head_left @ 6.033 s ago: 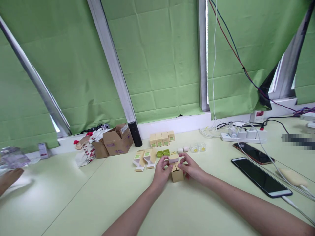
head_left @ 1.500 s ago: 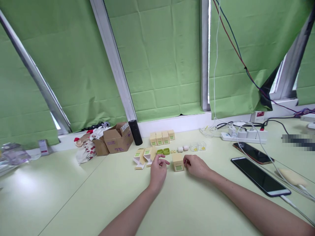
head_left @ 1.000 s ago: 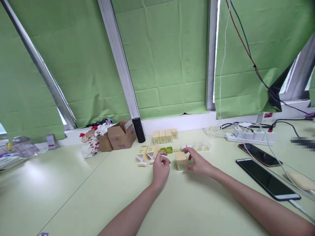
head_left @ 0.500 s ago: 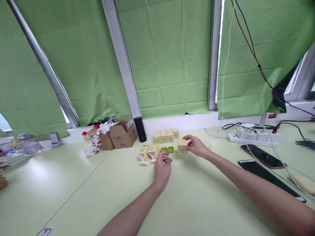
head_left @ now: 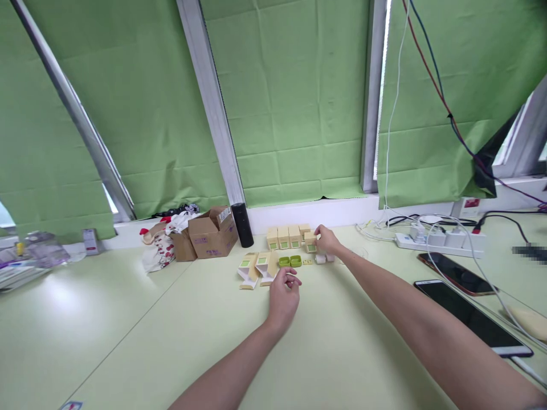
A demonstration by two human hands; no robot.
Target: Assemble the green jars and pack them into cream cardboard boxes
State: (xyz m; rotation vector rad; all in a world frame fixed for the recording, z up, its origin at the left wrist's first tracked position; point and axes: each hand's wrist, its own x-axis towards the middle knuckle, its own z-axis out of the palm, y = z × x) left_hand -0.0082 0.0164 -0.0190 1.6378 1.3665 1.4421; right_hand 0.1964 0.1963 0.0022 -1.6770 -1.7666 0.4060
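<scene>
My right hand point(head_left: 327, 240) is closed on the right side of a small yellow box point(head_left: 310, 244) with a green label. The box is just in front of the right end of a row of similar small boxes point(head_left: 284, 237); I cannot tell whether it rests on the table. My left hand point(head_left: 285, 293) hovers low over the table with loosely bent fingers and nothing visible in it. Two small boxes with open flaps point(head_left: 266, 266) lie beyond it to the left. Near its fingertips are two green square cases point(head_left: 295, 261), small yellow pieces point(head_left: 307, 262) and small white items point(head_left: 320, 259).
A brown cardboard box point(head_left: 213, 234), a black cylinder point(head_left: 243, 225) and a patterned cloth bag point(head_left: 159, 254) stand at the back left. On the right lie a power strip point(head_left: 444, 242), two phones point(head_left: 465, 313) and loose cables. Green blinds point(head_left: 294, 114) hang behind the table.
My right hand has moved the small box back and slightly left, up to the row. White items that were behind it now show. My left hand has barely moved.
</scene>
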